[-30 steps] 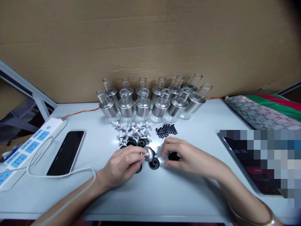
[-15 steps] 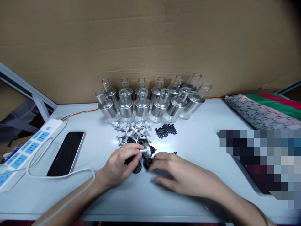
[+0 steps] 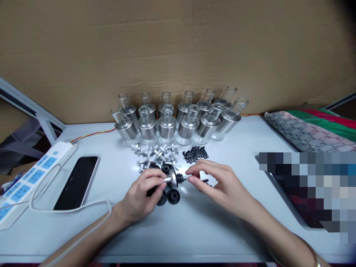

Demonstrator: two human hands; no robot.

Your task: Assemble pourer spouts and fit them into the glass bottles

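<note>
My left hand (image 3: 146,191) pinches the silver stem of a bottle pourer (image 3: 172,178) between thumb and fingers. The pourer lies sideways, its black ribbed stopper (image 3: 180,178) and thin dark tip pointing right. Close to that tip, my right hand (image 3: 214,181) has thumb and forefinger apart, with nothing visible between them. Black round rubber pieces (image 3: 173,196) lie below and behind the pourer, some partly covered by my left hand. Beyond them is a heap of loose silver pourer parts (image 3: 157,154). Small black stick-like pieces (image 3: 196,154) lie to its right, and a few more sit behind my right fingers.
Two rows of glass bottles (image 3: 167,128) with metal sleeves stand at the back, before a cardboard wall (image 3: 139,55). On the left are a phone (image 3: 76,183), a white cable and a power strip (image 3: 30,181). A patterned cloth item (image 3: 308,129) and a blurred-out dark device lie right.
My right hand has risen from the black rubber piece to beside the pourer's tip. The stopper now shows more ribs. My left hand keeps its hold on the stem.
</note>
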